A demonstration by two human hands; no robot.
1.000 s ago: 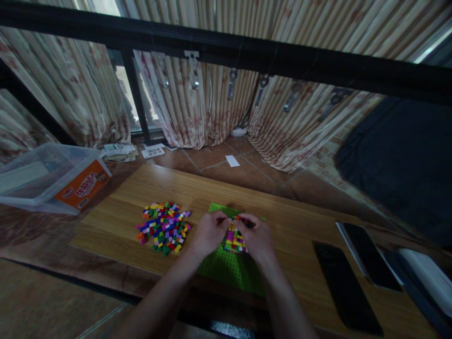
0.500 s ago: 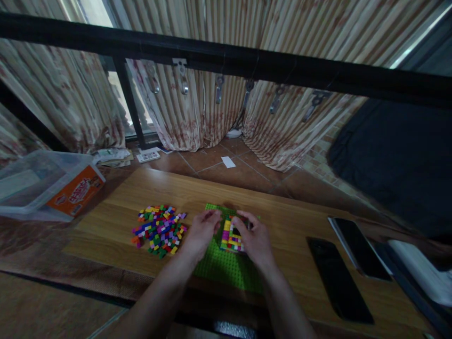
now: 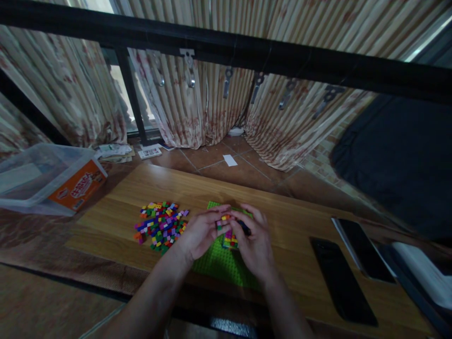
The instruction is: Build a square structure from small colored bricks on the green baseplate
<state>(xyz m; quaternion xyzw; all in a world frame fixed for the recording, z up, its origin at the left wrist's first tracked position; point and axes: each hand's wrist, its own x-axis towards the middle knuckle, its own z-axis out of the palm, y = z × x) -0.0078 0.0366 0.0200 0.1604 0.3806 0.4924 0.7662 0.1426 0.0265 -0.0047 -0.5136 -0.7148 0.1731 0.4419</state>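
My left hand point(image 3: 204, 231) reaches in over a green studded baseplate point(image 3: 226, 267), its fingers bent around small coloured building bricks point(image 3: 223, 219). From the other side my right hand point(image 3: 254, 239) closes on the same bricks, thumb and forefinger beside the left fingertips. Below them, a low block of multicoloured building bricks point(image 3: 230, 241) stands on the baseplate, mostly covered by my hands. The exact hold of each fingertip is partly hidden. Left of the baseplate lies a loose heap of building bricks point(image 3: 162, 227) in many colours.
The wooden table point(image 3: 123, 207) carries a black phone-like slab point(image 3: 342, 281) and another dark device point(image 3: 367, 249) at the right. A clear plastic bin point(image 3: 45, 176) with an orange label stands at the left. Beyond are a black rail point(image 3: 226, 44) with metal hooks and curtains.
My left hand has moved right and come together with my right hand over the brick block, covering more of it. The camera view has shifted slightly.
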